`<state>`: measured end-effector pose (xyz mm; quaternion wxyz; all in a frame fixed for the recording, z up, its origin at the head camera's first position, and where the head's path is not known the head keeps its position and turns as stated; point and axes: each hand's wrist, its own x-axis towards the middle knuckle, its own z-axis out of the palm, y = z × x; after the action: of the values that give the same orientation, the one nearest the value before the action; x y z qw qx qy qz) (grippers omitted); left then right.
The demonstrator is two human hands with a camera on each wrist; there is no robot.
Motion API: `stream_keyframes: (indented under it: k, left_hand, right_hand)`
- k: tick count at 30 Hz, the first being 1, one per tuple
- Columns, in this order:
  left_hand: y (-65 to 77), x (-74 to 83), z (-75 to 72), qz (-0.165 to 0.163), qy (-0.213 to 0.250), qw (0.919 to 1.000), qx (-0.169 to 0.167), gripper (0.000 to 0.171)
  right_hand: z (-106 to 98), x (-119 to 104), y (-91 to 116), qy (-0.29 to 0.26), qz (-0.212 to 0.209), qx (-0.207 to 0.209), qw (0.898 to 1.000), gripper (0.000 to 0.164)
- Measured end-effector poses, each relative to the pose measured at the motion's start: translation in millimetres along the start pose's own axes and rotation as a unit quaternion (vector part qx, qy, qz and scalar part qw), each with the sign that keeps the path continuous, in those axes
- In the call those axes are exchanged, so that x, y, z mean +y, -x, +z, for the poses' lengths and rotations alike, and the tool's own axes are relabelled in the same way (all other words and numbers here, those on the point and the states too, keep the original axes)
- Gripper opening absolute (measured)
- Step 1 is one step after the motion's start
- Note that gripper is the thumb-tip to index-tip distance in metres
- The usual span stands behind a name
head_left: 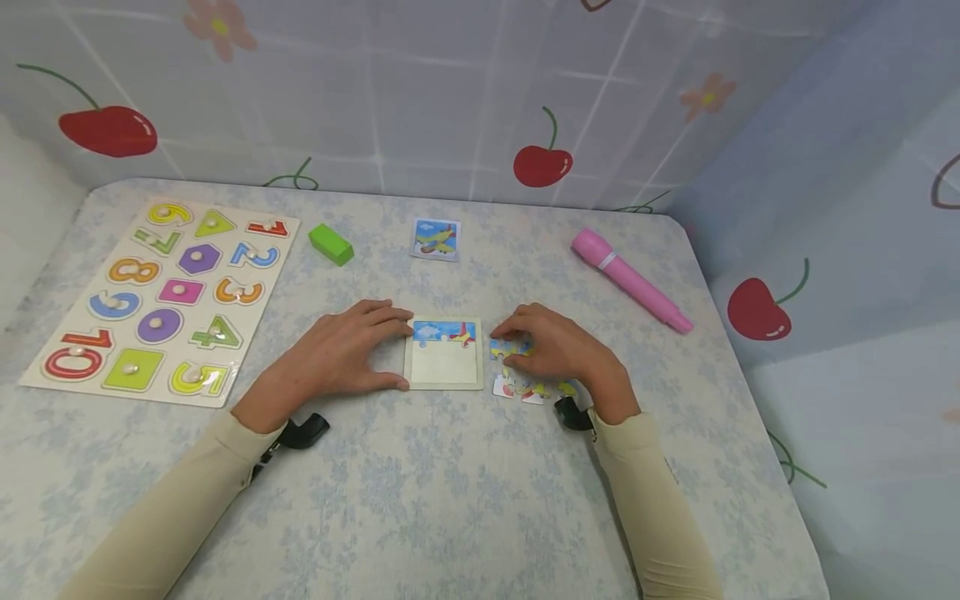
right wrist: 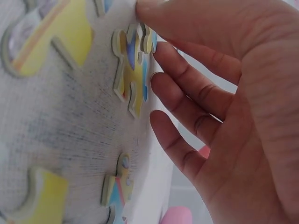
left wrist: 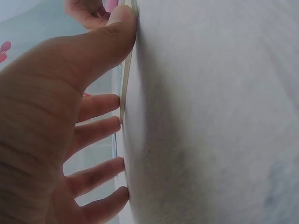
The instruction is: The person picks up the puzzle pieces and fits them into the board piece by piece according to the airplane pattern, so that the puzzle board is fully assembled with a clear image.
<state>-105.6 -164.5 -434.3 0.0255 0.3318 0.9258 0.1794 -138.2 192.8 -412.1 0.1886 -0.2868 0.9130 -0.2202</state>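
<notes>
The left hand (head_left: 342, 350), thumb and fingers apart, touches a square cream tray's (head_left: 444, 369) left edge, while just right of it the right hand (head_left: 553, 343) covers flat multicoloured jigsaw pieces (head_left: 517, 386), whether pinching one I cannot tell

Bench (head_left: 450, 492): at the lower middle of the frame you have passage between the two sleeves (head_left: 168, 508). At centre, the left grip (head_left: 341, 348) obstructs the tray's (head_left: 446, 367) left side; the right grip (head_left: 557, 343), above loose puzzle pieces (head_left: 517, 387), obstructs its right. You may pass between tray and picture card (head_left: 436, 239). Upper right, a pink pen (head_left: 633, 281) lies diagonally across your way.
</notes>
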Motion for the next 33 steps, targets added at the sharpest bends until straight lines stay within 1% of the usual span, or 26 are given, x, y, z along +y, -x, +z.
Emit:
stream_keyframes:
  k: [10, 17, 24, 33]
  left_hand:
    - [0.0, 0.2, 0.4, -0.010, 0.004, 0.9999, -0.005, 0.080]
    - [0.0, -0.1, 0.5, -0.007, 0.003, 1.0000, -0.001, 0.080]
    - [0.3, -0.9, 1.5, -0.004, 0.000, 1.0000, 0.000, 0.080]
    - [-0.3, -0.9, 0.4, 0.002, 0.001, 1.0000, 0.006, 0.079]
  right_hand:
    - [0, -8, -1, 0.003, -0.013, 0.012, 1.000, 0.036]
    - [1, -15, -4, 0.011, -0.047, 0.027, 0.998, 0.036]
    - [6, -28, -14, 0.018, -0.079, 0.045, 0.996, 0.034]
    - [16, -45, -29, 0.041, -0.117, 0.043, 0.991, 0.030]
